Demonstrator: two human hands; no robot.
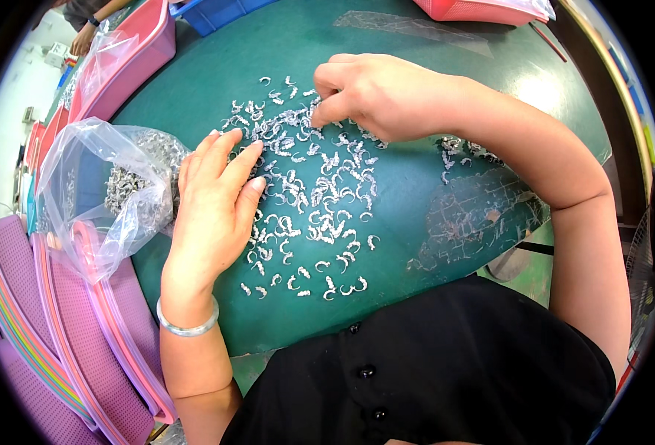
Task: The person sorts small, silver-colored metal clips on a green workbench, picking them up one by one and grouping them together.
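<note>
Many small, silvery, C-shaped curved pieces [331, 222] with bumpy outer edges lie scattered over the green tabletop [409, 200]. My left hand [212, 196], a pale bangle on its wrist, rests at the left side of the scatter, fingers stretched out, the tips touching pieces there. At the far side of the spread, my right hand [379, 96] has its fingers curled down among the denser pieces. Whatever those fingertips hold, if anything, is hidden. Beside my left hand sits a clear plastic bag [93, 163] with a heap of similar grey pieces inside.
Stacked purple and pink perforated baskets [82, 319] stand at the lower left. A pink bin [131, 59] and a blue crate [220, 11] line the far left edge; another pink basket [476, 11] is at the far right. Another person's hand [82, 38] shows at upper left.
</note>
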